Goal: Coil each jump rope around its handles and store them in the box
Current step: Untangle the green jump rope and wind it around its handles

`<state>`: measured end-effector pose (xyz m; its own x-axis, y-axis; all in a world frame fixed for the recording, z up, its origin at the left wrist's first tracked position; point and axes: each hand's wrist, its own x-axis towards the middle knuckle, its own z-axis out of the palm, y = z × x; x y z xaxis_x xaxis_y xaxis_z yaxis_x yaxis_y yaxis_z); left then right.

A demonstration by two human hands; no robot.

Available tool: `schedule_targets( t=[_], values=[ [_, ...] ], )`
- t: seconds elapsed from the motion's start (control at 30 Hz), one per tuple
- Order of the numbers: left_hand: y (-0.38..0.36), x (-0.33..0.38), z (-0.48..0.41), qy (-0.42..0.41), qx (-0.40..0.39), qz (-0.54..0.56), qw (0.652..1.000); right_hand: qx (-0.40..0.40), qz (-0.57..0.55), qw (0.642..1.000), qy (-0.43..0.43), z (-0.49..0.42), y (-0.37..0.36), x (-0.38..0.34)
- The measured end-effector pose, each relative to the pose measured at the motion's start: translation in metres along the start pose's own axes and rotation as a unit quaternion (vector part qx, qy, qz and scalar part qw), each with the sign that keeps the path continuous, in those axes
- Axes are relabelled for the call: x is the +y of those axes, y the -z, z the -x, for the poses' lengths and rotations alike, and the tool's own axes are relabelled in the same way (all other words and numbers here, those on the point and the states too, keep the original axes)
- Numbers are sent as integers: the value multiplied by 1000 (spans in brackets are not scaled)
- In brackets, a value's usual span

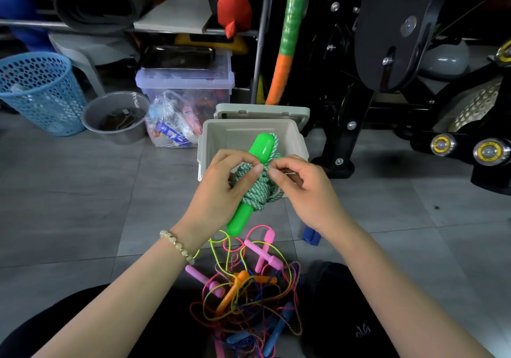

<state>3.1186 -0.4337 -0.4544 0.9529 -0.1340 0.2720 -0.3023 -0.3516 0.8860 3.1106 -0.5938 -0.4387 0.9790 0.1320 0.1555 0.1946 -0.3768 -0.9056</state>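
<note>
Left hand (221, 184) gripping coiled green jump rope (254, 191), right hand (302, 188) pinching strand, hands close together. Bundle on green handles (262, 147), held over front rim of open box (214, 136). Tangled ropes (246, 291) on floor (83, 205) below.

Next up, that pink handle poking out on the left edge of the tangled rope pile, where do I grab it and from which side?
Probably its rounded outer end, coming from the left and above. The pink handle lies flat, that end clear of the tangled ropes, while its other end sits among cords. Pinch across its narrow width.
</note>
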Motion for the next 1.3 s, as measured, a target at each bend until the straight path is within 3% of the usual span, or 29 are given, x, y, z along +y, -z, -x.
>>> schedule_targets(
  t=[0.17,0.37,0.43,0.57,0.67,0.73,0.87,1.03,1.3],
  values=[
    [0,2,0,26,19,-1,999,84,116,979,144,5,1,-8],
    [0,2,0,45,51,-7,998,92,316,926,184,4,-9,-6],
    [2,2,-1,45,59,-20,997,65,278,948,142,5,-13,-4],
    [1,-1,3,43,51,-35,997,1,80,996,47,6,-16,0],
    [-2,-7,0,48,42,-32,997,-33,34,998,34,8,-19,-2],
    [5,-15,-11,68,80,-16,994,-60,24,996,53,17,-22,-5],
    [18,-25,-21,100,132,1,986,-17,-21,999,42,21,-10,-9],
    [-3,-12,-5,65,70,0,995,16,68,996,63,10,-10,-2],
    [-6,2,-3,24,73,-39,996,51,171,979,95,10,-9,-1]
  ],
)
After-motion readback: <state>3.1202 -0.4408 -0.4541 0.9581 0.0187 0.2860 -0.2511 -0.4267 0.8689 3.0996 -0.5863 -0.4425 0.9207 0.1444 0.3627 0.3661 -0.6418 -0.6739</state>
